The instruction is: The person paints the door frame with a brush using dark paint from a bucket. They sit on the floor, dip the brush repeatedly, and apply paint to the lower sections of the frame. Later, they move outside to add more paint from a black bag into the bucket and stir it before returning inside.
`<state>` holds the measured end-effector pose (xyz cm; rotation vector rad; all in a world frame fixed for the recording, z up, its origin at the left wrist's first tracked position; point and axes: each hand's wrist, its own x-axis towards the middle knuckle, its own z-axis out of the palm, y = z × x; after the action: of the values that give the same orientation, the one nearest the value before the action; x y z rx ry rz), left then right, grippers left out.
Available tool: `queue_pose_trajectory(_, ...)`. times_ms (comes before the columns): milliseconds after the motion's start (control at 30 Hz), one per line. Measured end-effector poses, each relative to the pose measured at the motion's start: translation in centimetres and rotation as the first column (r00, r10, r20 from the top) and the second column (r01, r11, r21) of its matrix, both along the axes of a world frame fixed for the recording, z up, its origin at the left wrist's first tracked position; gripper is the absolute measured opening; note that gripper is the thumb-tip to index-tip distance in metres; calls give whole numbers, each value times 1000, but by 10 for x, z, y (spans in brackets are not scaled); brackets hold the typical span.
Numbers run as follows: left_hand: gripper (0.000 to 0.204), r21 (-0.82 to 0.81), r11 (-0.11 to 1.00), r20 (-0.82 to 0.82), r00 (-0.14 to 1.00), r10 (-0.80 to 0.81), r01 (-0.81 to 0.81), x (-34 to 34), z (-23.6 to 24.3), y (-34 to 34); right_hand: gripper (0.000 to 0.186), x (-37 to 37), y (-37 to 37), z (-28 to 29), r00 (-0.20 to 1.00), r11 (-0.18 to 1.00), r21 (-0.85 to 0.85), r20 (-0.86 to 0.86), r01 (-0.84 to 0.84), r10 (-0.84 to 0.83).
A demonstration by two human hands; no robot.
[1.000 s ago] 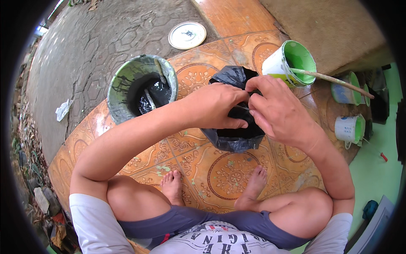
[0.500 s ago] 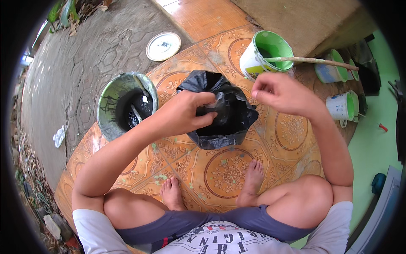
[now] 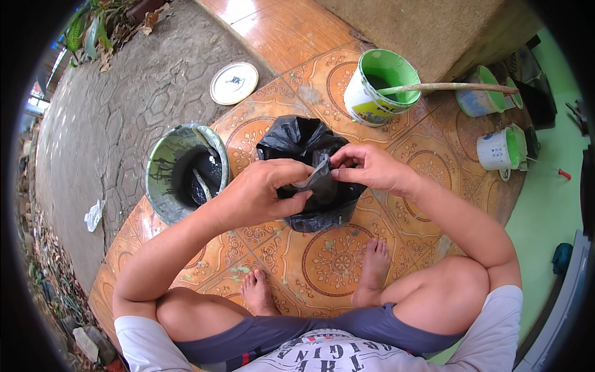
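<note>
My left hand [image 3: 273,186] grips a small, thin grey see-through plastic bag [image 3: 322,181], its upper edge bunched between thumb and fingers. From the other side, my right hand [image 3: 375,168] has its thumb and fingertips pinched on that bag's edge. Directly beneath both hands stands a larger black plastic bag [image 3: 322,221], crumpled and with its mouth spread. What lies inside the black bag is hidden. Left of my left hand is a paint-stained bucket [image 3: 160,197] holding dark liquid, with a stick and another pale handle in it.
A white bucket [image 3: 365,102], green inside, stands far right with a long wooden stick [image 3: 455,87] across it. Smaller paint pails [image 3: 493,152] line the right wall. A round white lid [image 3: 234,84] lies far left. Crumpled white plastic [image 3: 94,216] lies on the paving.
My right hand has moved left and down from beside the black bag and now pinches the small bag. My left hand keeps its hold on the small bag.
</note>
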<state>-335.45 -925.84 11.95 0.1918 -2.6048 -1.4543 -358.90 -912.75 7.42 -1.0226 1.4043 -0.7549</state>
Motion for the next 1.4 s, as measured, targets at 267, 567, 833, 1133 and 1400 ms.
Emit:
queue_pose_trajectory(267,9,157,983,-133,985,113,-92,17,2,-5,15,4,0,25,986,972,-181,110,146,-128)
queue_pose_trajectory(567,10,595,791,-142,950,278,-143,64,9,-12,13,58,-11,98,987,816,-569,-50,99,-154)
queue_pose_trajectory(833,37,755,655,-316,897,309,41,124,41,-10,15,139,-38,183,992,732,-681,-106,-23,-67)
queue_pose_trajectory(1133,77,667,735,-572,715,402,121,216,-10,-13,14,293,-93,199,954,751,-611,-287,-251,85)
queue_pose_trajectory(1400,52,947,257,-314,713,627,192,271,-36,-13,17,393,-159,118,959,876,-481,-258,-22,-118)
